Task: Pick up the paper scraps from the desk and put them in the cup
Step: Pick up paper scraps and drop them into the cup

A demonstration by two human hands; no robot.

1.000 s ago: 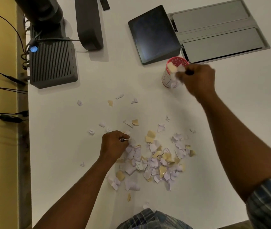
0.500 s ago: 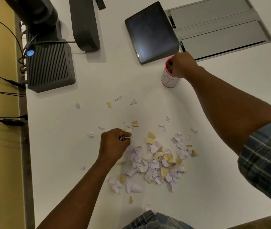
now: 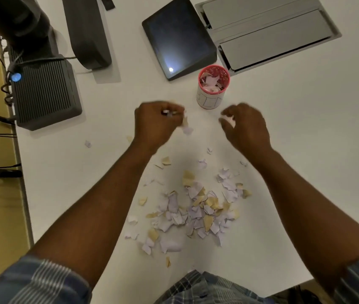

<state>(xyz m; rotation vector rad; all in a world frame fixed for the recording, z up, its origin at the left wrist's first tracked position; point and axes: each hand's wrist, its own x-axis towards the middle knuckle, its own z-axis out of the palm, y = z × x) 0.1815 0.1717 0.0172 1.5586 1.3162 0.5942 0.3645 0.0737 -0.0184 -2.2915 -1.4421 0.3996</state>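
Note:
A red-rimmed white cup (image 3: 212,99) stands on the white desk with scraps showing inside it. A pile of white and tan paper scraps (image 3: 196,211) lies near the desk's front edge, with loose bits scattered around it. My left hand (image 3: 156,126) is raised left of the cup, fingers closed on a few scraps that stick out at its right side. My right hand (image 3: 244,126) hovers just below and right of the cup, fingers curled and apart, with a pale scrap near its fingertips; motion blur hides whether it grips it.
A dark tablet (image 3: 178,36) and a grey recessed panel (image 3: 268,31) lie behind the cup. A black ribbed box with a blue light (image 3: 44,93), a dark stand (image 3: 86,31) and cables sit at the left, along the desk's edge (image 3: 22,187).
My left hand has lifted from the pile toward the cup, carrying scraps. My right hand has come off the cup's mouth and drawn back toward me.

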